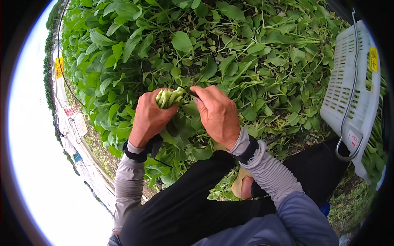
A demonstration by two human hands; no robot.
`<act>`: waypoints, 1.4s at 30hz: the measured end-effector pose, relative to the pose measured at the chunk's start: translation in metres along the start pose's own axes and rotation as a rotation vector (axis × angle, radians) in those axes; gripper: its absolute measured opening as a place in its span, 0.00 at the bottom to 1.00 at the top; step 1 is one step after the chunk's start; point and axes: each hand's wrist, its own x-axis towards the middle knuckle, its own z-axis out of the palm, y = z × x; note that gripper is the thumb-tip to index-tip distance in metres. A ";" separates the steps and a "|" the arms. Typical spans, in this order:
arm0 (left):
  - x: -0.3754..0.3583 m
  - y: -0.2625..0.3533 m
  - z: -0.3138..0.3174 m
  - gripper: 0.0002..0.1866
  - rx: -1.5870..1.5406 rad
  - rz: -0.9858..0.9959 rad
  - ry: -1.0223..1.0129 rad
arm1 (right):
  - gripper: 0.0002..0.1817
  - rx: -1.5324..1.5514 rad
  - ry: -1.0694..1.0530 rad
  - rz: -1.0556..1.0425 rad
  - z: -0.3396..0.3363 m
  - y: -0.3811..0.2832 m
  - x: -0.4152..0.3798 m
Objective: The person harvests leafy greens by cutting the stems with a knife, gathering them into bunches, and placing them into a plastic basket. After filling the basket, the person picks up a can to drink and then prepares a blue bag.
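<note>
My left hand point(152, 117) is closed around a bunch of leafy green stems point(169, 97). The pale cut ends stick out above the thumb and point up and to the right; leaves hang below the fist. Close beside it, my right hand point(218, 113) is closed, with thumb and index finger near the stem ends. Something small and dark shows at those fingertips, too little of it to name. Both hands are above the leafy plants, in front of my bent knee.
Upright leafy plants point(102, 49) grow at the upper left. Loose and cut greens point(262, 78) cover the ground to the right. A white slatted crate point(344, 82) with a metal hook rod point(353, 82) stands at the far right, greens beside it. Pale sheeting point(76, 123) runs along the left.
</note>
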 end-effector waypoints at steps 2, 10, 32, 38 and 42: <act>0.001 0.004 -0.001 0.11 0.041 0.026 0.011 | 0.15 -0.022 0.007 -0.032 0.001 -0.005 -0.002; -0.005 0.007 -0.023 0.16 -0.350 -0.148 -0.010 | 0.14 0.096 -0.082 0.198 -0.001 0.052 -0.024; -0.029 -0.010 -0.018 0.22 -1.357 -0.013 0.047 | 0.10 1.442 -0.063 1.039 0.036 -0.003 0.000; -0.059 0.013 -0.089 0.19 -0.801 -0.249 0.159 | 0.16 0.297 0.178 0.443 0.019 0.040 -0.008; -0.058 0.012 -0.083 0.12 0.190 -0.182 0.082 | 0.17 0.358 -0.066 0.319 0.021 0.037 -0.026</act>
